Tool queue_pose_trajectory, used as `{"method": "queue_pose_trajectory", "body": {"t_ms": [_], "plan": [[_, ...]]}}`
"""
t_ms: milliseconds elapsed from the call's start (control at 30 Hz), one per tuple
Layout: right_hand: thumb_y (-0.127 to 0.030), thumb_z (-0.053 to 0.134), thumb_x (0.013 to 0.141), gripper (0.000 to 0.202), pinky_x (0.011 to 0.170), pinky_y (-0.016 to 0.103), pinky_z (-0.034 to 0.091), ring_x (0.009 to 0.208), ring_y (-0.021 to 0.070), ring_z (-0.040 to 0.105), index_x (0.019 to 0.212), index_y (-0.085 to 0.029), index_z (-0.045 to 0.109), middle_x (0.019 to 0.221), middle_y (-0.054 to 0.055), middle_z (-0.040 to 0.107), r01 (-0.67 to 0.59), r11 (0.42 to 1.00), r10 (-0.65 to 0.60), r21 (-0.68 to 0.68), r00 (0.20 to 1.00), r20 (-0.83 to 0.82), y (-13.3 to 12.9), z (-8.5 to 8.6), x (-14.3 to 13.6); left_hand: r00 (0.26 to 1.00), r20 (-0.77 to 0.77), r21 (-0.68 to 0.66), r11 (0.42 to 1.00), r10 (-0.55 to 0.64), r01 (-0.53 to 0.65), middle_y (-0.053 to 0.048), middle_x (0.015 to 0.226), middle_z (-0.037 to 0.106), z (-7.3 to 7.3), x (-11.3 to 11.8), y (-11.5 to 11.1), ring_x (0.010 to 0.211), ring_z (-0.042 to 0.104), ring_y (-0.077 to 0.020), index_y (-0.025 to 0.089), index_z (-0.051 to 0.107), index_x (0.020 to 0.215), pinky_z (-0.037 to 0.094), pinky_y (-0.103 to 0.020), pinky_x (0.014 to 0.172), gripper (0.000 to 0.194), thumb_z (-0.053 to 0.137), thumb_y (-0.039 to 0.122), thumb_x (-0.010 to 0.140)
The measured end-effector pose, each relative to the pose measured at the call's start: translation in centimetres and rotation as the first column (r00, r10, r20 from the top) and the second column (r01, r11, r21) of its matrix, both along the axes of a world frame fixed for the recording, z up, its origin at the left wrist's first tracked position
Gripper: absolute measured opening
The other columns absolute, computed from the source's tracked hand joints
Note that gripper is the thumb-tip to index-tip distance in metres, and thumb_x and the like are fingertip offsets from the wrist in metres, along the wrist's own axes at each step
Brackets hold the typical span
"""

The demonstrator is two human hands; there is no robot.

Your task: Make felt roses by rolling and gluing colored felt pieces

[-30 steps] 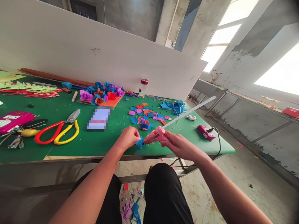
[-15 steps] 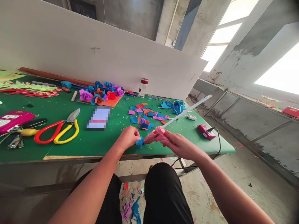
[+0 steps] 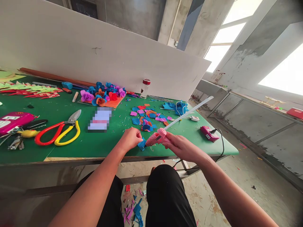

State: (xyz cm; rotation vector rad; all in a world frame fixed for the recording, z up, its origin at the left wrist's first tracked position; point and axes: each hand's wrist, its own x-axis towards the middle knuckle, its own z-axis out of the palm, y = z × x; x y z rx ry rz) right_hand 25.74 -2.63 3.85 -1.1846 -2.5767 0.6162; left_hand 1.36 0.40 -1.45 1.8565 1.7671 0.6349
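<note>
Near the table's front edge, my left hand (image 3: 131, 138) pinches a small blue paper piece (image 3: 142, 144) between thumb and fingers. My right hand (image 3: 178, 144) is wrapped round a pink glue gun (image 3: 156, 137), whose nozzle meets the right side of the blue piece. A long translucent glue stick (image 3: 189, 113) juts from the gun's back, up and to the right. Just beyond my hands lie loose paper petals (image 3: 149, 116) in blue, orange and purple. Farther left, finished paper flowers (image 3: 104, 94) are heaped on an orange sheet.
Red-and-yellow-handled scissors (image 3: 60, 130) and a blurred-out phone (image 3: 100, 119) lie to the left. A red-lidded glass jar (image 3: 145, 88) stands by the white board (image 3: 113, 56). On the right sits a magenta power strip (image 3: 209, 134) with a black cord. Paper scraps (image 3: 135, 209) litter the floor.
</note>
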Motion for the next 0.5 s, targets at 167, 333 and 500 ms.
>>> {"method": "queue_pose_trajectory", "body": {"t_ms": [167,333,500], "plan": [[-0.045,0.036,0.104,0.034,0.073,0.032,0.046,0.08,0.0211,0.065,0.118,-0.021,0.056,0.092,0.007,0.07,0.008,1.0,-0.008,-0.004,1.0,0.012,0.09,-0.06,0.06,1.0,0.005,0.003,1.0,0.002,-0.002,-0.003,0.066,0.07,-0.09,-0.01,0.0,0.069,0.065,-0.0172,0.018,0.068,0.063,0.042,-0.026,0.06,0.008,0.067,0.015,0.07],[-0.045,0.035,0.104,0.034,0.073,0.032,0.045,0.081,0.021,0.065,0.115,-0.021,0.056,0.093,0.007,0.07,0.009,1.0,-0.009,0.006,1.0,0.014,0.18,-0.19,0.14,1.0,0.01,0.004,1.0,0.0,0.0,-0.003,0.065,0.07,-0.25,-0.05,0.05,0.069,0.064,-0.017,0.018,0.066,0.061,0.041,-0.026,0.06,0.009,0.067,0.014,0.07],[-0.043,0.036,0.104,0.032,0.072,0.032,0.046,0.08,0.021,0.064,0.114,-0.021,0.056,0.093,0.007,0.071,0.012,1.0,-0.012,0.026,1.0,0.007,0.13,-0.2,0.21,1.0,0.006,0.006,1.0,-0.005,0.005,-0.002,0.065,0.07,-0.26,-0.05,0.15,0.069,0.065,-0.017,0.018,0.065,0.06,0.041,-0.026,0.06,0.011,0.068,0.014,0.07]]}}
